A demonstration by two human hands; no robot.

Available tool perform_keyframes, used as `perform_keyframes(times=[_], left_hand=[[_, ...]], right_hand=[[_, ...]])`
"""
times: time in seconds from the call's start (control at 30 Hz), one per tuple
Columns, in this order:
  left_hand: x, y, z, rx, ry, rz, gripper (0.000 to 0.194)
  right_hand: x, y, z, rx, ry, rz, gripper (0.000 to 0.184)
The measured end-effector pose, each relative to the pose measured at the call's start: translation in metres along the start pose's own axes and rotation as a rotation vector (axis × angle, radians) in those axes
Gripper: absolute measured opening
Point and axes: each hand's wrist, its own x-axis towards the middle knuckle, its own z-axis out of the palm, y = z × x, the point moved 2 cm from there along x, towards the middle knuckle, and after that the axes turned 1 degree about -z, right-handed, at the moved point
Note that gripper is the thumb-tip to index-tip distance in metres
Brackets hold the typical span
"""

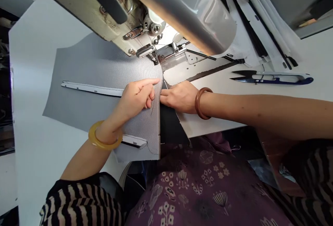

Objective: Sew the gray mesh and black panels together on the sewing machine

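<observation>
A grey mesh fabric panel point(104, 66) lies under the sewing machine's presser foot point(154, 58). My left hand point(137, 96) rests on it, index finger stretched along the right edge and the other fingers curled; a loose thread trails below them. Across that edge, my right hand point(180, 96) has its fingers closed on a black fabric piece point(171, 123) beside the panel; its fingertips are partly hidden. A white strip with a dark edge point(93, 90) runs across the panel to my left hand. Another short white strip point(135, 140) lies near the front.
The machine head point(109, 11) and a glossy grey cover point(187, 7) hang above the hands. Blue-handled thread snips point(281, 78) lie on the white table point(223, 111) at right. A dark strip point(215, 70) leads toward the machine. White and black strips point(257, 28) are piled back right.
</observation>
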Motion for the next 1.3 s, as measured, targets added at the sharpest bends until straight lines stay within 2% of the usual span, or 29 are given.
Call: perform_keyframes(times=[0.07, 0.17, 0.27, 0.4, 0.5, 0.73, 0.93, 1.3], left_hand=[[0.002, -0.001, -0.003, 0.214, 0.063, 0.178, 0.040], [0.007, -0.010, -0.005, 0.501, 0.190, 0.429, 0.029], [0.012, -0.021, 0.001, 0.551, 0.231, 0.513, 0.029], [0.011, -0.026, 0.016, 0.515, 0.288, 0.442, 0.033], [0.010, -0.023, 0.025, 0.490, 0.337, 0.370, 0.034], [0.015, -0.022, 0.032, 0.460, 0.383, 0.336, 0.032], [0.020, -0.020, 0.032, 0.451, 0.359, 0.334, 0.031], [0.055, -0.017, 0.017, 0.486, 0.361, 0.301, 0.028]], right_hand=[[-0.001, 0.001, 0.001, -0.015, -0.019, 0.013, 0.031], [0.001, -0.001, 0.006, -0.096, 0.083, -0.064, 0.036], [0.004, -0.003, 0.014, -0.233, 0.269, -0.180, 0.045], [0.001, -0.003, 0.024, -0.349, 0.466, -0.235, 0.049], [-0.004, 0.000, 0.028, -0.356, 0.500, -0.268, 0.044], [-0.013, 0.004, 0.028, -0.254, 0.486, -0.301, 0.037], [-0.014, 0.005, 0.024, -0.221, 0.447, -0.220, 0.036], [0.009, 0.021, 0.021, -0.255, 0.366, -0.144, 0.029]])
